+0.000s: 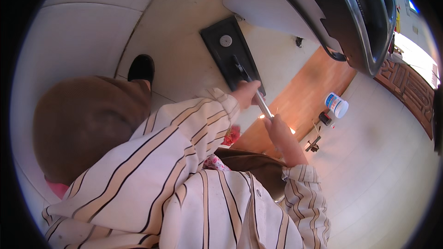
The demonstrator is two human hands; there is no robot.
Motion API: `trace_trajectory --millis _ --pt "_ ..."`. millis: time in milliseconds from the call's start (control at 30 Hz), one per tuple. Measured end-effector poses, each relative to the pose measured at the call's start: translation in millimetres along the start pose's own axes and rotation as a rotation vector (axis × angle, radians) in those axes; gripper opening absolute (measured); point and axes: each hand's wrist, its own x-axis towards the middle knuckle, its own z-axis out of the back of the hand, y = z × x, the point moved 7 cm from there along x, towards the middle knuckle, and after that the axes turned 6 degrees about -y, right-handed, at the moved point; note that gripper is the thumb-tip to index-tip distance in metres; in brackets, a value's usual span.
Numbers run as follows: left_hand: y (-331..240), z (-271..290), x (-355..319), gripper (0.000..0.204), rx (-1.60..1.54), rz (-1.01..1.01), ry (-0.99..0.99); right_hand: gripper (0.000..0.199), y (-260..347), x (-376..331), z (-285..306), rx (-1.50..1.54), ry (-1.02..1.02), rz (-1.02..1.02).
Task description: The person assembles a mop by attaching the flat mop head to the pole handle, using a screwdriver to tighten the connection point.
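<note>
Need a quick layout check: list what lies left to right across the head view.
Black shoe → black rectangular board with a round dial → left hand → shiny metal rod → right hand → white jar with blue lid.

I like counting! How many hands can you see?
2. The left hand grips the upper end of a shiny metal rod, above a black panel. The right hand holds its lower end, over the wooden board. No other hands show.
</note>
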Motion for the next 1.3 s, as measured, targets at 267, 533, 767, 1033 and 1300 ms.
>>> trace_trajectory --millis 267,533,767,1033,1300 --pt "13.4 2.5 28.7 0.028 0.051 0.083 0.089 0.042 -9.6 9.7 -13.7 -0.054 -0.013 0.040" --pt "-3.8 -0.5 -0.2 0.025 0.027 -0.002 -0.035 0.046 -1.8 6.3 -5.2 0.045 0.047 0.016" --pt "-1.3 3.6 4.3 0.023 0.008 0.025 -0.080 0.044 11.3 1.2 -6.0 0.075 0.238 -0.126" --pt "-0.7 7.2 3.1 0.016 -0.018 0.026 -0.137 0.040 27.2 -8.7 -3.1 0.217 0.323 -0.201" --pt "-0.9 0.5 0.0 0.014 -0.080 -0.004 -0.128 0.041 26.6 -4.6 14.2 0.171 0.357 -0.175"
